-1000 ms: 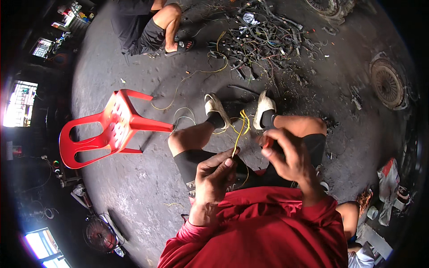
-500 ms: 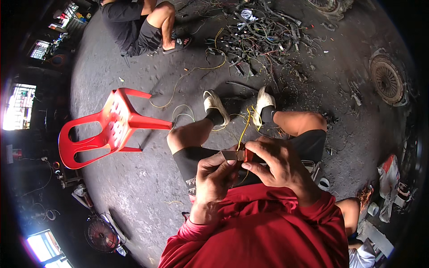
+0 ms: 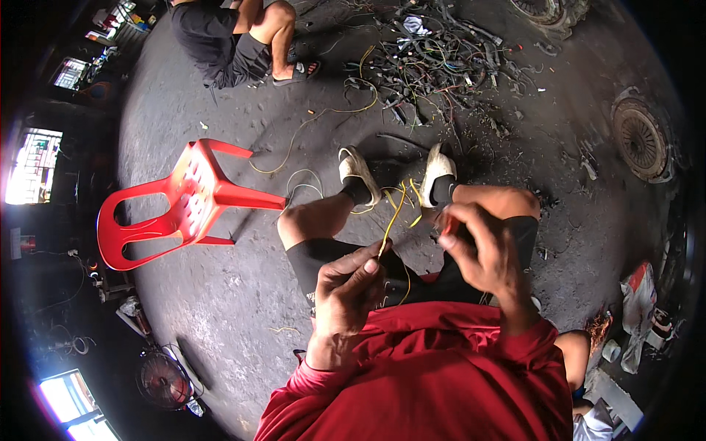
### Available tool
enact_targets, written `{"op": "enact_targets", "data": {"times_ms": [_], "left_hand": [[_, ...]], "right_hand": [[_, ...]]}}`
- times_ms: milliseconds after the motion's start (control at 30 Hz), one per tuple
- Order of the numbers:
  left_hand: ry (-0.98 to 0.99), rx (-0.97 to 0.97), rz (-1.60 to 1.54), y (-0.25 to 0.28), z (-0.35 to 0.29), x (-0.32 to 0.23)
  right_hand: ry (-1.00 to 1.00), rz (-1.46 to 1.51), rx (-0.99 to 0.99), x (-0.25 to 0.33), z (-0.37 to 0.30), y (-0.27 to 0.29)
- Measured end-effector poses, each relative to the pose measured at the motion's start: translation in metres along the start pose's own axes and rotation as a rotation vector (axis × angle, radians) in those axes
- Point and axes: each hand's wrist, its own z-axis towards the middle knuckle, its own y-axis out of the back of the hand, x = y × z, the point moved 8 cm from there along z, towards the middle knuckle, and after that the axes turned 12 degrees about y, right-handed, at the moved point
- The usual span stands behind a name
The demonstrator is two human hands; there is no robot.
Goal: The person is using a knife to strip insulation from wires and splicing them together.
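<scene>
Between the thumb and fingers of my left hand (image 3: 349,290) is a thin yellow wire (image 3: 395,219), pinched near one end and rising toward my shoes. A thin strand also hangs below that hand. My right hand (image 3: 485,257) is held apart, to the right of the wire, its fingers curled around a red-handled blade (image 3: 446,226). Only a blurred bit of red shows there; the metal part is mostly hidden by the fingers. Between my shoes (image 3: 439,176) lie more loops of yellow wire.
A red plastic chair (image 3: 193,192) lies tipped over at left. A heap of tangled cables (image 3: 441,70) covers the floor ahead. Beyond the chair a person (image 3: 220,40) sits. A round metal clutch part (image 3: 640,140) lies at right, a fan (image 3: 165,380) at lower left.
My right hand has drawn away from the left, up and to the right, taking the red-handled blade off the wire. My left hand keeps its pinch on the wire.
</scene>
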Motion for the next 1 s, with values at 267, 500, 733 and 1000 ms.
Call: {"op": "enact_targets", "data": {"times_ms": [267,500,733,1000], "left_hand": [[0.030,-0.027,0.031,-0.011,0.001,0.000],[-0.037,-0.040,0.142,-0.010,0.000,-0.004],[-0.020,0.024,-0.013,-0.004,-0.012,-0.003],[-0.008,0.045,0.021,-0.006,-0.003,-0.002]], "right_hand": [[0.182,0.063,0.089,0.037,0.013,-0.024],[0.209,0.010,0.081,0.039,0.015,-0.027],[-0.038,-0.111,-0.068,-0.013,0.010,0.016],[0.185,0.058,0.137,0.040,0.012,-0.031]]}}
